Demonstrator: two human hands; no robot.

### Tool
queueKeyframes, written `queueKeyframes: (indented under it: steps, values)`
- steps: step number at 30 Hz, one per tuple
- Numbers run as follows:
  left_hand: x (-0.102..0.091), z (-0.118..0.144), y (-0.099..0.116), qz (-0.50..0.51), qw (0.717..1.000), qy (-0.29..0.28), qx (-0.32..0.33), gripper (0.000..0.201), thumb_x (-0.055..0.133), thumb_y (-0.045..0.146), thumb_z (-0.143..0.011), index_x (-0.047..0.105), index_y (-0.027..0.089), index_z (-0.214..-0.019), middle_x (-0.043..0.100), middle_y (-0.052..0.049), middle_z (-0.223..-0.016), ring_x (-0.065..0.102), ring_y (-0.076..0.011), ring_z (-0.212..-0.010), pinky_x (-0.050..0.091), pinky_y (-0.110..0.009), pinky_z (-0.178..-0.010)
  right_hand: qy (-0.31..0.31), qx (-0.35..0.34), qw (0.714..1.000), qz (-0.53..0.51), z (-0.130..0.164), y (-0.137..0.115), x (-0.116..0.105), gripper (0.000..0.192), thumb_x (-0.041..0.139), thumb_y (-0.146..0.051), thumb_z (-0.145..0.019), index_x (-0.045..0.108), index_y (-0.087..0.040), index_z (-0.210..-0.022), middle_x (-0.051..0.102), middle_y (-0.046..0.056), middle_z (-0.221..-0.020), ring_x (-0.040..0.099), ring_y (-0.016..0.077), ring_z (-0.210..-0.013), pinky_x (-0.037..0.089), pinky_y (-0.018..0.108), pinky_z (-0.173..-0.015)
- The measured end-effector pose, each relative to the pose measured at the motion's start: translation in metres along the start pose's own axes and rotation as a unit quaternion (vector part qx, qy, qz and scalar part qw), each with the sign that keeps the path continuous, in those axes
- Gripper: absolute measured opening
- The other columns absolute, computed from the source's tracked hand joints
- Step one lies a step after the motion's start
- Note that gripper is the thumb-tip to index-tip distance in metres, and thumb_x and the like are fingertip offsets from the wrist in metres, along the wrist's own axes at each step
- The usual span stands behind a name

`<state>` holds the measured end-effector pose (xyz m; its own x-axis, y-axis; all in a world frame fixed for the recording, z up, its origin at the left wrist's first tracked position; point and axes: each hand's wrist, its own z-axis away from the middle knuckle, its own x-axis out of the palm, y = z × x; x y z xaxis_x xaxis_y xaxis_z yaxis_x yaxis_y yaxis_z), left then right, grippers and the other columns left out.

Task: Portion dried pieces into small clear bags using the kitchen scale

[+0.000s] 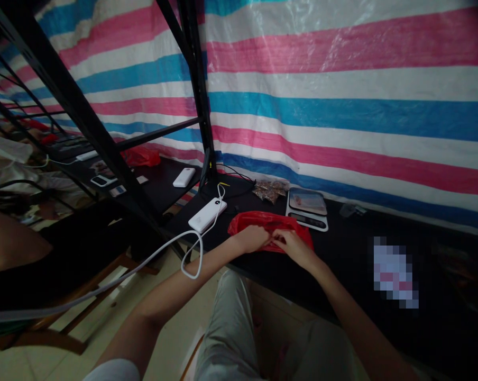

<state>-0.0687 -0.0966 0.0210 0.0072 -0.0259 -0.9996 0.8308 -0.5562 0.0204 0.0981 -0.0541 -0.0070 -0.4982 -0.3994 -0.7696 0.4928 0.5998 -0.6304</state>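
A red plastic bag point(263, 219) lies on the black table point(354, 248) in front of me. My left hand point(253, 238) grips the bag's near edge, fingers closed on the plastic. My right hand point(292, 244) pinches the same edge just beside it, so the two hands almost touch. Behind the bag sits a small digital scale point(307, 207) with a shiny platform, and a clear packet of brown bits point(268, 190) lies to its left.
A white power bank point(207, 214) with a white cable point(191, 254) lies left of the bag; another white power bank point(184, 177) is farther back. Black metal frame posts point(197, 84) rise at the left. A striped tarp point(342, 79) backs the table. Another person's arm point(9, 243) shows at far left.
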Motion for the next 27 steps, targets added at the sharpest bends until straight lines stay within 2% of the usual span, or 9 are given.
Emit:
queueKeyframes:
  steps: [5,10,15,20,24,27]
  values:
    - [0.008,0.006,0.001,0.028,0.997,-0.075,0.019,0.04,0.034,0.033,-0.088,0.066,0.01,-0.082,0.067,-0.014,-0.079,0.065,-0.0223,-0.073,0.047,-0.029,-0.064,0.035,0.017,0.994,0.101,0.006,0.01,0.001,0.008,0.048,-0.016,-0.077,0.055,-0.02,-0.075,0.057,0.002,-0.088,0.055,0.0154,-0.087,0.04,0.029,-0.077]
    - [0.002,0.013,0.004,0.03,0.993,-0.108,0.025,0.037,0.038,0.031,-0.086,0.067,0.008,-0.084,0.067,-0.016,-0.079,0.065,-0.0231,-0.073,0.046,-0.029,-0.062,0.047,0.0,0.987,0.155,0.008,0.006,0.002,0.009,0.048,-0.017,-0.079,0.056,-0.02,-0.08,0.057,0.004,-0.094,0.053,0.0159,-0.091,0.041,0.028,-0.077]
    - [-0.003,0.011,0.001,0.056,0.989,-0.138,0.017,0.037,0.038,0.033,-0.086,0.067,0.01,-0.087,0.068,-0.015,-0.081,0.064,-0.0209,-0.07,0.044,-0.026,-0.059,0.084,-0.011,0.986,0.146,0.011,0.0,0.003,0.013,0.044,-0.02,-0.082,0.057,-0.02,-0.08,0.059,0.004,-0.092,0.055,0.0162,-0.089,0.042,0.029,-0.077]
    - [-0.006,0.007,-0.003,0.073,0.985,-0.154,0.019,0.038,0.039,0.035,-0.085,0.068,0.01,-0.086,0.068,-0.013,-0.078,0.062,-0.0178,-0.065,0.043,-0.024,-0.057,0.114,0.04,0.989,0.09,0.012,-0.006,-0.006,0.013,0.044,-0.023,-0.082,0.057,-0.023,-0.085,0.063,0.0,-0.085,0.059,0.0153,-0.079,0.043,0.027,-0.071]
    - [-0.007,0.007,-0.003,0.075,0.986,-0.148,0.02,0.036,0.039,0.034,-0.085,0.067,0.011,-0.086,0.068,-0.012,-0.079,0.062,-0.0178,-0.065,0.043,-0.025,-0.057,0.074,-0.004,0.994,0.074,0.013,-0.008,-0.009,0.013,0.045,-0.024,-0.082,0.058,-0.023,-0.082,0.062,0.0,-0.086,0.058,0.0145,-0.082,0.043,0.027,-0.074]
    - [-0.006,0.007,-0.003,0.08,0.986,-0.147,0.011,0.035,0.04,0.034,-0.084,0.067,0.012,-0.085,0.068,-0.012,-0.078,0.062,-0.0171,-0.064,0.043,-0.024,-0.057,0.071,-0.014,0.99,0.125,0.017,-0.005,-0.003,0.015,0.045,-0.024,-0.082,0.059,-0.023,-0.087,0.06,0.002,-0.095,0.056,0.0163,-0.092,0.043,0.029,-0.078]
